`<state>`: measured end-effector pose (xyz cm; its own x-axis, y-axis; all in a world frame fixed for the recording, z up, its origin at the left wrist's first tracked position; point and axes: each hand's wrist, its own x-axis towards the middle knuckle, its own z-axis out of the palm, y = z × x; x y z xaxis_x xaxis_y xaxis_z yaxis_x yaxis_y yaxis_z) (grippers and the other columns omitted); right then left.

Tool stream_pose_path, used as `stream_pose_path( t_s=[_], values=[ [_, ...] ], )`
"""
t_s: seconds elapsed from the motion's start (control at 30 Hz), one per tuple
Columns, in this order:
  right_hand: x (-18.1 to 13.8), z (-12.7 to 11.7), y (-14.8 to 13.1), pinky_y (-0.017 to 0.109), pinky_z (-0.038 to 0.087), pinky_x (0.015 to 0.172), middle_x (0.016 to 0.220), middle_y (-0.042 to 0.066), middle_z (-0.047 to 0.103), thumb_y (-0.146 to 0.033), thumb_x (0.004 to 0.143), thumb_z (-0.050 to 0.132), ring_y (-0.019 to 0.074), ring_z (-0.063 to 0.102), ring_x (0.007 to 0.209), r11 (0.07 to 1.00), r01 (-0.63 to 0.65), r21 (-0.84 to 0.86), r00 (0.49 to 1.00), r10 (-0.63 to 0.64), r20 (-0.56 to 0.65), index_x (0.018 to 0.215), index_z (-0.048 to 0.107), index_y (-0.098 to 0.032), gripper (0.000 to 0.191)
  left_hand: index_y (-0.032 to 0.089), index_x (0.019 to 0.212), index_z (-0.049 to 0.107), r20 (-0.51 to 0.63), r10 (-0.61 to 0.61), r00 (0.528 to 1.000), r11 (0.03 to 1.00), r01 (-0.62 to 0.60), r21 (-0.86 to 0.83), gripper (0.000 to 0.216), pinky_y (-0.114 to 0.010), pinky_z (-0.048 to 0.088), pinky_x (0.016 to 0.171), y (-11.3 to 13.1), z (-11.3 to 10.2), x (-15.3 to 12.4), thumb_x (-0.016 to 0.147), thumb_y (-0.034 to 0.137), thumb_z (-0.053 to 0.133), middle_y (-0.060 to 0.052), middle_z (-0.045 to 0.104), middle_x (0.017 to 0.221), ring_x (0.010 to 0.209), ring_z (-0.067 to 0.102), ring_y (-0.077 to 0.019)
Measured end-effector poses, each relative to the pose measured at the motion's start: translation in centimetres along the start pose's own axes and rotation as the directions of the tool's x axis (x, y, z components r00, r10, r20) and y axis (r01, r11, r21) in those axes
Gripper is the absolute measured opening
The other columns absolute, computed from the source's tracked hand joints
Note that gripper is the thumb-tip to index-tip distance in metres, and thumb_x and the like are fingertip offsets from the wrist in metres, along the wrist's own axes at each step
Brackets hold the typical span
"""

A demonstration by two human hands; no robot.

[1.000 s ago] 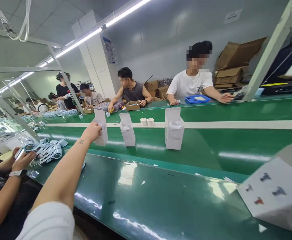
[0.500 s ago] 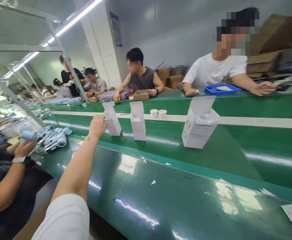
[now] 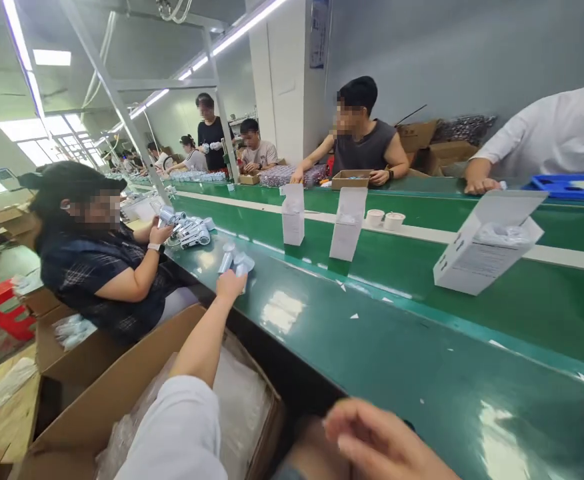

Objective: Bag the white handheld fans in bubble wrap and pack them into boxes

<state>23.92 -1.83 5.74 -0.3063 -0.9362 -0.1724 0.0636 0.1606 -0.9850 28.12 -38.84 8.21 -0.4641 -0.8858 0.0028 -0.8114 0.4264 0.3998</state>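
Observation:
Reaching to the table's near edge, my left hand (image 3: 231,285) is closed at the lower end of a light-blue plastic device (image 3: 243,263). A similar light-blue piece (image 3: 227,256) lies against it on the table; the exact kind of these parts is unclear. Low in the view, my right hand (image 3: 379,437) hovers near the table edge, slightly blurred, with fingers loosely curled, thumb apart and nothing seen in it. Three white boxes with raised lids stand on the green belt: one at left (image 3: 293,223), one in the middle (image 3: 347,230) and one at right (image 3: 487,257), each with clear plastic inside.
A co-worker (image 3: 117,267) at my left handles light-blue parts beside a pile of them (image 3: 192,231). Other people sit across the belt. An open carton (image 3: 87,417) with clear plastic bags stands below my left arm. Two white tubs (image 3: 395,221) stand past the middle box. Paper scraps dot the table.
My left hand has left the left white box and come back to the light-blue device. My right hand has entered at the bottom. The view has turned left.

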Motion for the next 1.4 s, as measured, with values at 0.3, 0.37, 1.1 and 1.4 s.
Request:
stream_pose_path(
  t_s=[0.3, 0.37, 1.1, 1.4],
  values=[
    [10.2, 9.2, 1.7, 0.031, 0.058, 0.064, 0.089, 0.005, 0.07, -0.041, 0.051, 0.091, 0.018, 0.065, 0.072, 0.7, -0.072, 0.71, 0.927, 0.31, -0.212, 0.089, 0.064, -0.017, 0.051, 0.014, 0.084, 0.063, 0.335, 0.189, 0.923, 0.558, 0.18, -0.81, 0.045, -0.022, 0.045, 0.05, -6.4, 7.4, -21.5, 0.073, 0.057, 0.067, -0.003, 0.065, 0.069, 0.056, 0.058, -0.0125],
    [9.3, 10.4, 2.6, 0.03, 0.059, 0.06, 0.082, 0.003, 0.068, -0.036, 0.052, 0.091, 0.0158, 0.063, 0.065, 0.698, -0.122, 0.706, 0.916, 0.352, -0.191, 0.086, 0.065, -0.017, 0.047, 0.016, 0.077, 0.06, 0.366, 0.015, 0.931, 0.565, 0.294, -0.771, 0.042, -0.024, 0.045, 0.051, -10.6, 7.2, -21.7, 0.076, 0.058, 0.063, -0.003, 0.062, 0.065, 0.055, 0.057, -0.0128],
    [5.7, 11.7, 5.7, 0.027, 0.055, 0.051, 0.089, 0.003, 0.065, -0.022, 0.057, 0.083, 0.0211, 0.067, 0.072, 0.666, -0.517, 0.537, 0.844, 0.294, 0.448, 0.124, 0.044, -0.023, 0.077, 0.016, 0.083, 0.071, 0.367, 0.055, 0.928, 0.532, 0.284, -0.797, 0.026, -0.029, 0.048, 0.074, -17.1, 9.5, -22.3, 0.069, 0.038, 0.067, -0.005, 0.07, 0.081, 0.079, 0.062, -0.0192],
    [6.8, 13.1, 5.1, 0.027, 0.055, 0.047, 0.092, 0.001, 0.063, -0.021, 0.06, 0.08, 0.0203, 0.067, 0.069, 0.723, -0.52, 0.454, 0.847, 0.37, 0.38, 0.105, 0.049, -0.02, 0.055, 0.015, 0.071, 0.066, 0.363, 0.085, 0.928, 0.427, 0.295, -0.855, 0.025, -0.022, 0.031, 0.051, -15.6, 2.0, -22.2, 0.065, 0.039, 0.068, 0.002, 0.055, 0.056, 0.049, 0.04, -0.0086]
  ],
)
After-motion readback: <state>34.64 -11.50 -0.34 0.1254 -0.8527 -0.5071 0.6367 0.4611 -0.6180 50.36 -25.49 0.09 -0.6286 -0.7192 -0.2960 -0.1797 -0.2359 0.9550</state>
